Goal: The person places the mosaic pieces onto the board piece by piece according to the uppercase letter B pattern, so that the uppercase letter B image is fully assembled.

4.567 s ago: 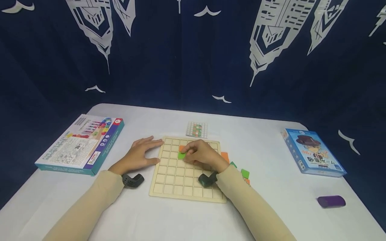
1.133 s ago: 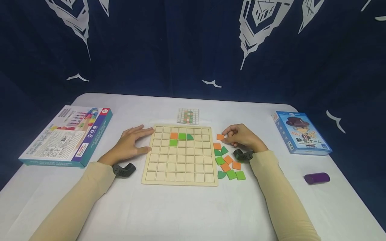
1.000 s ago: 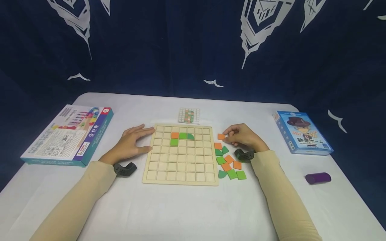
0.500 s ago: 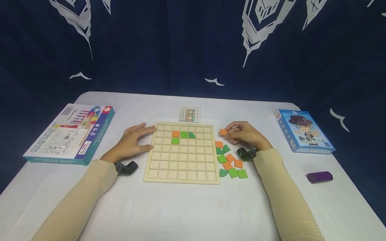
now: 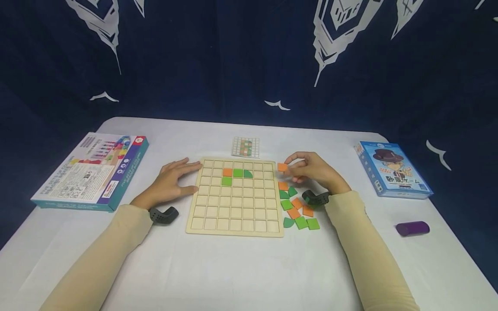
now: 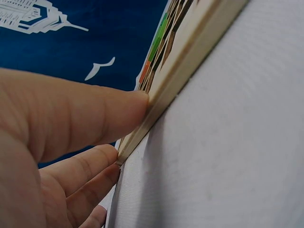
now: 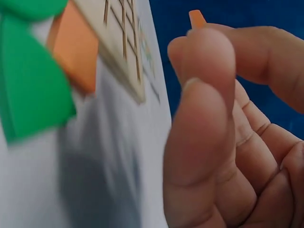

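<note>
My right hand pinches an orange square tile just off the right edge of the wooden grid board. In the right wrist view that tile pokes out past the fingertips, raised off the table. My left hand lies at the board's left side, fingers extended; thumb and fingertips touch its edge. On the board sit an orange square, a green square, a dark green quarter-round and another green square below the orange one.
Loose orange and green tiles lie right of the board. A small pattern card lies behind it. A large game box is at left. At right are a blue box and a purple cylinder.
Earlier, my right hand was over the board, then moved right to an orange tile on the table. It has lifted that tile and shifted it slightly left. The left hand stays at the board's edge.
</note>
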